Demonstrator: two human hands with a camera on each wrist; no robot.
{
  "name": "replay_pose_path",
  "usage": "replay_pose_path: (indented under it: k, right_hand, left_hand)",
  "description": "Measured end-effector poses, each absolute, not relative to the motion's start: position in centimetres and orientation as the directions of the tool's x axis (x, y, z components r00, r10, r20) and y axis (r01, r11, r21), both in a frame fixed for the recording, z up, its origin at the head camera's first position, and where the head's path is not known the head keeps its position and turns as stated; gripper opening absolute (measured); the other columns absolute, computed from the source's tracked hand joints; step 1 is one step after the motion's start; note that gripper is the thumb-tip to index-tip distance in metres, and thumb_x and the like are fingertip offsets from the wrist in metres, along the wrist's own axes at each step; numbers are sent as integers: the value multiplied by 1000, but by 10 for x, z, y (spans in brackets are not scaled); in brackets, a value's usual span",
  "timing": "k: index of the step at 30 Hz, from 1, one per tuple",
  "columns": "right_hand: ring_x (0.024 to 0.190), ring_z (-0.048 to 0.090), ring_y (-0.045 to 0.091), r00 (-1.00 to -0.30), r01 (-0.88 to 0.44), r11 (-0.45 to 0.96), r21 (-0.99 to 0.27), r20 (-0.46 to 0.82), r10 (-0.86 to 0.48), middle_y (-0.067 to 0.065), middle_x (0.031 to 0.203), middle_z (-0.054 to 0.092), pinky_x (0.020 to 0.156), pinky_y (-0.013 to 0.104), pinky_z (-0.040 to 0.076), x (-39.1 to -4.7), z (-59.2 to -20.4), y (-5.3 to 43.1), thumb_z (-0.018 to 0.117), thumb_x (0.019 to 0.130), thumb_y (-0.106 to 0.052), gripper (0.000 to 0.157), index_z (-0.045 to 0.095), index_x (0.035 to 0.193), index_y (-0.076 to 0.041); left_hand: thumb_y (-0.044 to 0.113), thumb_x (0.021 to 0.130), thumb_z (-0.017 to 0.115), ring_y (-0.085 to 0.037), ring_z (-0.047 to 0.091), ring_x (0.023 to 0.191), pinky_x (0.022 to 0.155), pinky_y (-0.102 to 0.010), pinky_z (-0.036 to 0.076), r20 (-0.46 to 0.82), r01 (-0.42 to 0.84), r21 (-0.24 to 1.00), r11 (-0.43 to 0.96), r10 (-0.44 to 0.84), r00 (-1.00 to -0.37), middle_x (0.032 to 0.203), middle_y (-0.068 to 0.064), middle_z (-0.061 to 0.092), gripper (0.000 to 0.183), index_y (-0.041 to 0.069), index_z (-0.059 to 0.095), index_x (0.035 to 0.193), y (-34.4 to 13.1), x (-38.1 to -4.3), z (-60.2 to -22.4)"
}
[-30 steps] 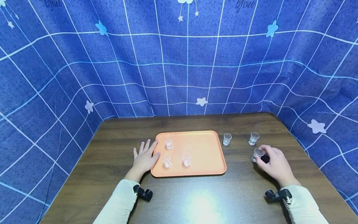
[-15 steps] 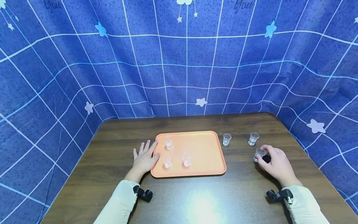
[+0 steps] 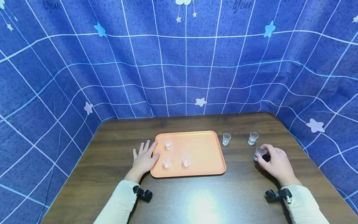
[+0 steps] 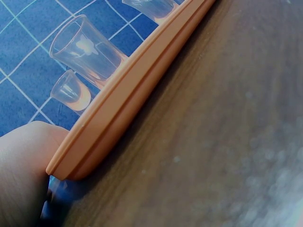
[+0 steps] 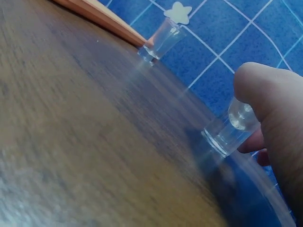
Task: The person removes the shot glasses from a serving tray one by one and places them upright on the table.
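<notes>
My right hand (image 3: 277,163) pinches a small clear shot glass (image 3: 259,152) between thumb and fingers at the right of the table. In the right wrist view that shot glass (image 5: 229,130) stands upright, its base at the wood, the upper part partly covered by my thumb. Spread flat, my left hand (image 3: 143,160) lies at the left edge of an orange tray (image 3: 205,152), thumb and fingertips over its rim. Three clear shot glasses stand on the tray's left half: one at the back (image 3: 168,143), one at the front left (image 3: 166,161) and one nearer the middle (image 3: 186,160).
Two more shot glasses stand on the wooden table (image 3: 179,199): one just right of the tray (image 3: 226,139), another behind my right hand (image 3: 253,138). A blue curtain (image 3: 173,74) with white lines and stars hangs along the table's back and sides.
Almost nothing moves. The shot glass in my right hand has shifted very slightly to the right since a second ago; my left hand stays on the tray's edge.
</notes>
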State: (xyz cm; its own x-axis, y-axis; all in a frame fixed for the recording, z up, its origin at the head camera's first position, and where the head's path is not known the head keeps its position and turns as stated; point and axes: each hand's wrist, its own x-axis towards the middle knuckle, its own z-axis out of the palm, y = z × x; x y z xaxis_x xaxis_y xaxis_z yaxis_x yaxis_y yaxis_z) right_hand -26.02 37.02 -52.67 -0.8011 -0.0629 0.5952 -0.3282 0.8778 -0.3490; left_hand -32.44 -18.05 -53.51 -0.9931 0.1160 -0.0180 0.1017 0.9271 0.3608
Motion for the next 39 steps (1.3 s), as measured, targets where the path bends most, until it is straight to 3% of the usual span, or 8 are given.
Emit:
replay_pose_path:
  k: [7, 12, 19, 26, 39]
  right_hand:
    - [91, 63, 45, -831, -268, 895, -355, 556, -28, 20, 96, 70, 89, 60, 39, -260, -525, 370, 80, 76, -32, 57, 57, 121, -4]
    - [96, 60, 45, -811, -276, 885, -375, 584, -6, 21, 102, 70, 93, 61, 35, -262, -524, 369, 81, 76, -33, 62, 56, 124, -3]
    - [97, 56, 41, -734, -332, 879, -343, 679, -12, 18, 97, 69, 95, 59, 33, -267, -523, 357, 78, 75, -32, 57, 62, 117, 1]
    - [97, 55, 42, -687, -339, 895, -288, 726, -27, 18, 97, 67, 100, 61, 32, -272, -522, 335, 75, 75, -42, 56, 64, 113, -1]
    - [104, 56, 43, -664, -364, 900, -241, 745, -69, 17, 104, 68, 108, 65, 28, -277, -524, 294, 65, 81, -50, 58, 63, 116, -4]
  left_hand:
    - [50, 103, 43, -44, 1, 154, 113, -72, -11, -16, 104, 358, 928, 118, -993, 168, -16, 14, 66, 30, 25, 162, -181, -325, -536]
    - [50, 103, 42, -44, 1, 154, 113, -72, -11, -15, 104, 350, 931, 116, -993, 168, -16, 14, 65, 30, 24, 162, -182, -327, -538]
    - [50, 102, 43, -45, 0, 153, 112, -73, -12, -20, 102, 362, 927, 117, -993, 168, -17, 14, 66, 29, 25, 162, -182, -326, -537]
    - [51, 103, 42, -45, 0, 153, 112, -73, -12, -17, 108, 351, 930, 122, -992, 168, -17, 13, 66, 29, 24, 162, -183, -327, -537]
    - [51, 102, 43, -45, 0, 153, 112, -73, -12, -26, 98, 354, 930, 114, -993, 168, -17, 13, 67, 28, 24, 162, -180, -325, -535]
